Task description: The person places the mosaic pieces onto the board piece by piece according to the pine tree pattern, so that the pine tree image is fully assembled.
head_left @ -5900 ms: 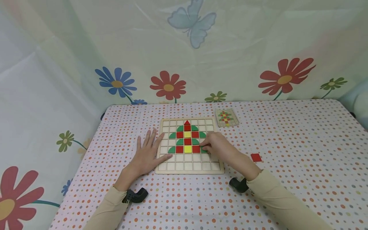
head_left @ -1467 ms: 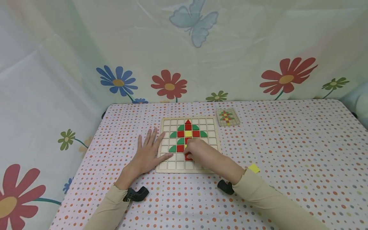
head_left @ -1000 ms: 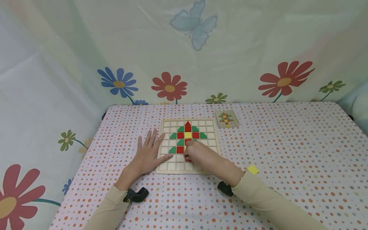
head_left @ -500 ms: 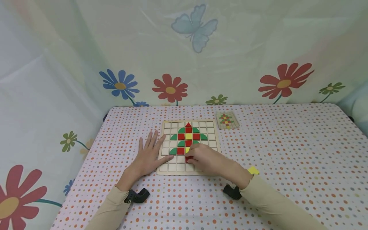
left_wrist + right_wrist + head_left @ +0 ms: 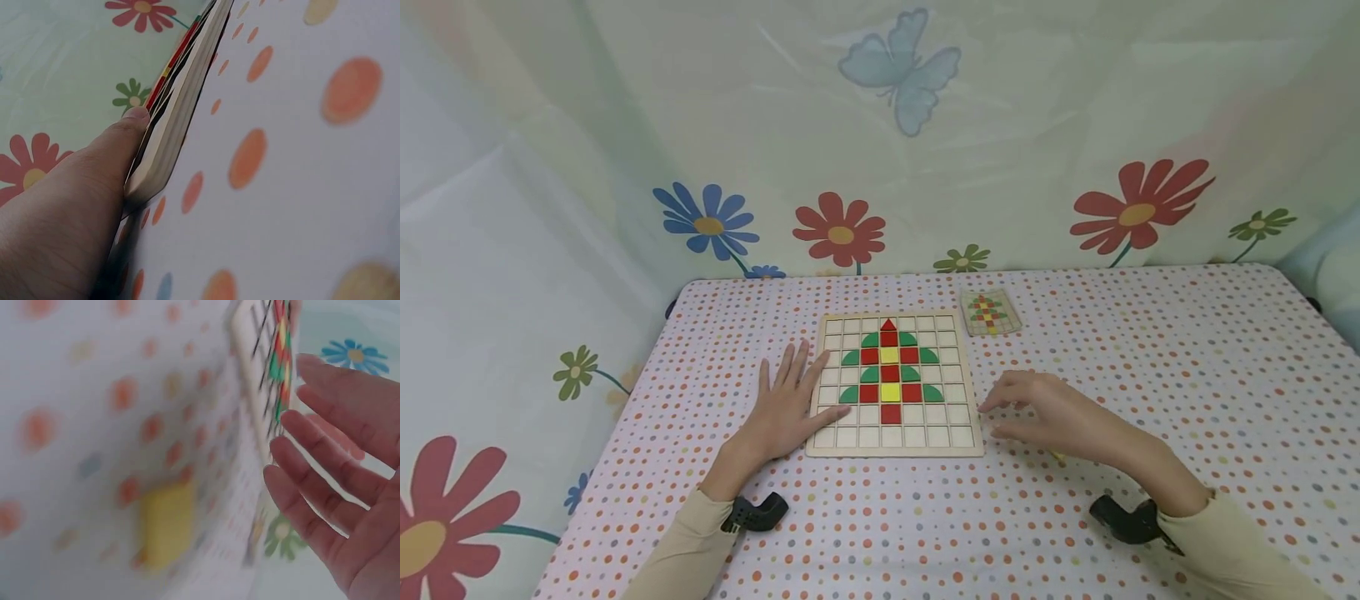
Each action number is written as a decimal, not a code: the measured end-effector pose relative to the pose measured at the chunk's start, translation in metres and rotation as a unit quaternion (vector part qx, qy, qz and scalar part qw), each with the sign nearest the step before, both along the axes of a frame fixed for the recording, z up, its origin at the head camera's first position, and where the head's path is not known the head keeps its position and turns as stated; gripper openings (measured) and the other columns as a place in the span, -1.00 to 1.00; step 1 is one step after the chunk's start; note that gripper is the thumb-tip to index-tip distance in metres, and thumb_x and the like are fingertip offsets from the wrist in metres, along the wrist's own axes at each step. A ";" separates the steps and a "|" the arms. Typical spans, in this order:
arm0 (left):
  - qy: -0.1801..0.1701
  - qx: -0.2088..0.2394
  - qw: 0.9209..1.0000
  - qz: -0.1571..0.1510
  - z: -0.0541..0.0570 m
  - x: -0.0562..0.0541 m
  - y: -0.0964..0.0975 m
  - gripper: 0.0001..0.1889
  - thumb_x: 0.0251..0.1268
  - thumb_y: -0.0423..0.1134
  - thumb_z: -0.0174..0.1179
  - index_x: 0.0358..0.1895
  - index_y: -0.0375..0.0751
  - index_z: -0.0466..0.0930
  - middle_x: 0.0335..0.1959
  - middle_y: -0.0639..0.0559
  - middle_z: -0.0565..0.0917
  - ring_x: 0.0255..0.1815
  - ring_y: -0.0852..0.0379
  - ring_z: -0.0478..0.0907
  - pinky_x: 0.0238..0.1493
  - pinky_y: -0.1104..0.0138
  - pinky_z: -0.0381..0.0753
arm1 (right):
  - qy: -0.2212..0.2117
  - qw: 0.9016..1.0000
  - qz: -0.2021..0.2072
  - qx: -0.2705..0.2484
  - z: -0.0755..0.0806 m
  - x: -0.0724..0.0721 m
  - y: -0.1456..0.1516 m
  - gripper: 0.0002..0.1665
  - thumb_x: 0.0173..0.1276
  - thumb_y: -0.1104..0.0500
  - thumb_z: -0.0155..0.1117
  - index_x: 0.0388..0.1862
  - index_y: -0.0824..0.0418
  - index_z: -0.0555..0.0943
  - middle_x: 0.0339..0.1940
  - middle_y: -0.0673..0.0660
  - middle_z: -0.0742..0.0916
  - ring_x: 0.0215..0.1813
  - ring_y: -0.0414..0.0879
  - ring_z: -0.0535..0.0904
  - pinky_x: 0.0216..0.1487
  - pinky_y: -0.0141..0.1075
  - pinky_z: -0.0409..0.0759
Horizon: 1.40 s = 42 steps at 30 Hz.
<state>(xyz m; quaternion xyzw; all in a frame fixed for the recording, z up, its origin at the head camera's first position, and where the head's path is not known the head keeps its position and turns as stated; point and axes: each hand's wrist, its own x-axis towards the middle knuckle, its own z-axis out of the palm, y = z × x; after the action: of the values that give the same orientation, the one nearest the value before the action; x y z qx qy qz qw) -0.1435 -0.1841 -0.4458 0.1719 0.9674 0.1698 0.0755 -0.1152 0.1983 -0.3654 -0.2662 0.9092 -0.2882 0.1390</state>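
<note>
A wooden grid board (image 5: 850, 436) lies flat on the table, bearing red, yellow and green tiles laid out in a tree shape. My left hand (image 5: 782, 412) rests spread on the board's left edge, its thumb (image 5: 134, 119) over the frame in the left wrist view. Right of the board hovers my right hand (image 5: 1052, 412), fingers relaxed and holding nothing. Under it lies a yellow square tile (image 5: 167, 525), mostly hidden by the hand in the head view. A red square tile (image 5: 891, 414) sits in the column below the lower yellow tile (image 5: 890, 392).
A small pattern card (image 5: 991, 312) showing the same kind of tree lies behind the board to the right. The dotted cloth (image 5: 1150, 350) covers the table, which meets a flowered curtain (image 5: 1015, 125) at the back.
My right hand has let go of the red square tile at the tree's bottom and moved right, off the board to above the loose yellow tile. The left hand has stayed in place.
</note>
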 end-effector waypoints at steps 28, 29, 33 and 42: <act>0.000 0.007 1.000 -0.001 0.001 0.000 -0.001 0.02 0.40 0.38 0.13 0.73 -0.07 -0.05 0.74 -0.23 -0.21 0.74 -0.23 -0.39 0.56 -0.34 -0.45 | -0.041 0.975 -0.196 0.100 -0.011 0.019 0.036 -0.73 0.01 0.33 0.71 -0.40 0.35 0.72 -0.48 0.02 0.71 -0.38 -0.09 0.60 -0.30 -0.15 0.58; 0.000 0.009 1.000 -0.001 0.001 0.000 -0.001 0.02 0.40 0.38 0.13 0.73 -0.07 -0.05 0.74 -0.24 -0.21 0.74 -0.23 -0.39 0.56 -0.34 -0.45 | -0.041 0.974 -0.198 0.102 -0.011 0.019 0.035 -0.73 0.00 0.33 0.71 -0.41 0.35 0.73 -0.49 0.03 0.72 -0.39 -0.09 0.60 -0.31 -0.15 0.58; 0.004 0.017 1.000 -0.003 0.000 0.001 -0.002 0.02 0.40 0.36 0.15 0.73 -0.10 -0.02 0.74 -0.25 -0.19 0.74 -0.25 -0.37 0.56 -0.35 -0.43 | -0.037 0.972 -0.205 0.109 -0.011 0.019 0.033 -0.74 -0.02 0.34 0.71 -0.43 0.36 0.73 -0.51 0.05 0.72 -0.41 -0.08 0.61 -0.35 -0.15 0.58; 0.010 0.009 1.000 -0.005 -0.001 0.000 -0.002 0.01 0.40 0.36 0.14 0.72 -0.11 -0.01 0.74 -0.26 -0.18 0.74 -0.25 -0.36 0.55 -0.37 -0.40 | -0.045 0.973 -0.208 0.093 -0.012 0.018 0.032 -0.71 -0.04 0.35 0.72 -0.43 0.32 0.70 -0.50 0.03 0.69 -0.40 -0.10 0.57 -0.34 -0.19 0.55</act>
<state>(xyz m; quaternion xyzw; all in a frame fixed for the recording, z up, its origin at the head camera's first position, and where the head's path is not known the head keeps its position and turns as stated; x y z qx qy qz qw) -0.1437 -0.1859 -0.4472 0.1786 0.9658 0.1766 0.0648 -0.0967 0.2302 -0.3773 -0.0443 0.9604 -0.2365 0.1406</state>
